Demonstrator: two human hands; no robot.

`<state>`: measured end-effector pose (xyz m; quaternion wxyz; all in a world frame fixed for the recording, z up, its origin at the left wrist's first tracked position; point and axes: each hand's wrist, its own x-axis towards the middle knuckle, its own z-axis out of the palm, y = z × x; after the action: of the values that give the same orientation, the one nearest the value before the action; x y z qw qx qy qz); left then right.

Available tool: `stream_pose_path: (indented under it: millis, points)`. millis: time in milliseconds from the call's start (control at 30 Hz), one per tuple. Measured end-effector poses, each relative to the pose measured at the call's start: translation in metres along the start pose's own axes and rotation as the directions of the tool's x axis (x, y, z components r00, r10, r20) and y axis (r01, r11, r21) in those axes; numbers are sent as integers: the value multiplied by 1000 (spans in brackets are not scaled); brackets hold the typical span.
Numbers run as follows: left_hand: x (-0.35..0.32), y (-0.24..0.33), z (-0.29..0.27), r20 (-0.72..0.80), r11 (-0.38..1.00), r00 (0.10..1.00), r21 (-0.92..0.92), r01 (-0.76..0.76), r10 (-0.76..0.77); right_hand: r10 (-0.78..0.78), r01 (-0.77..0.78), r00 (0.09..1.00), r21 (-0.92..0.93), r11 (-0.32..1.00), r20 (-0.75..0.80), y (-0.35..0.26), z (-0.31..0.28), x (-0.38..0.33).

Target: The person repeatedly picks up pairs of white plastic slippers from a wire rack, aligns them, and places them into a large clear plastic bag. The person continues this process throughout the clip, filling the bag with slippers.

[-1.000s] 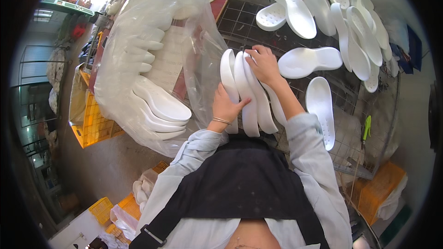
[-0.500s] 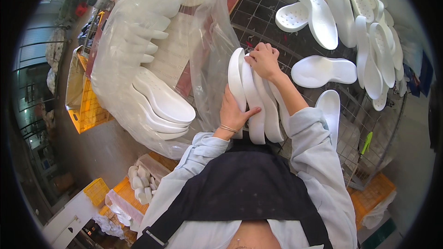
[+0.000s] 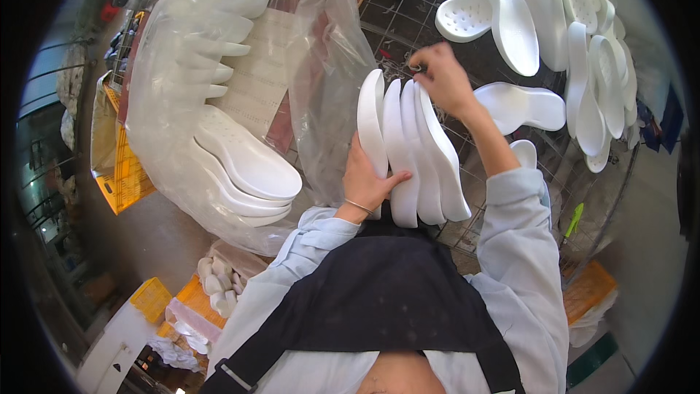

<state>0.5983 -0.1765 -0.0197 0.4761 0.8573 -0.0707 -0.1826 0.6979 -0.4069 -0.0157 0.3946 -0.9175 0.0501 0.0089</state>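
In the centre of the frame, a row of white soles [image 3: 398,135] stood on edge, side by side, directly above the black apron [image 3: 379,292]. The left hand [image 3: 367,184] gripped the row's left end: its fingers, partly hidden, lay along the outer side of the leftmost sole [image 3: 370,120], while the thumb crossed that sole's lower part and put its tip against the next one.

The right hand [image 3: 446,82] was above the row's upper end, its fingers curled and blurred. The tops of the rightmost soles [image 3: 446,164] lay just below these fingertips; whether they touched or pinched anything, one could not tell.

To the left, more soles [image 3: 251,160] lay inside a clear plastic bag [image 3: 324,95]. Right of centre, a single flat sole [image 3: 529,107] lay on the wire mesh [image 3: 408,22], partly behind the right wrist. A heap of soles [image 3: 583,87] filled the upper right, with a green-handled tool [image 3: 574,220] farther down.
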Motion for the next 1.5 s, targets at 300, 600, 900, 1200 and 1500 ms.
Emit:
stream_pose_path:
  millis: [300, 600, 900, 1200, 1500]
  points:
    - [-2, -7, 2, 3, 997, 999, 65, 37, -37, 57, -27, 978, -144, 989, 202, -11, 23, 0]
    - [-4, -16, 7, -8, 995, 1000, 103, 8, -7, -353, 424, 863, -137, 895, 360, -51, 27, 4]
    - [-8, -12, 9, 1, 984, 995, 153, 94, -95, -132, 338, 840, -318, 886, 526, -65, 29, 19]
    - [-7, -11, 5, 16, 982, 995, 164, 96, -100, 12, -8, 663, -9, 1000, 748, -55, 26, 64]
    - [-7, -11, 5, 11, 980, 995, 172, 99, -102, -148, 109, 676, 100, 989, 722, -48, 28, 59]
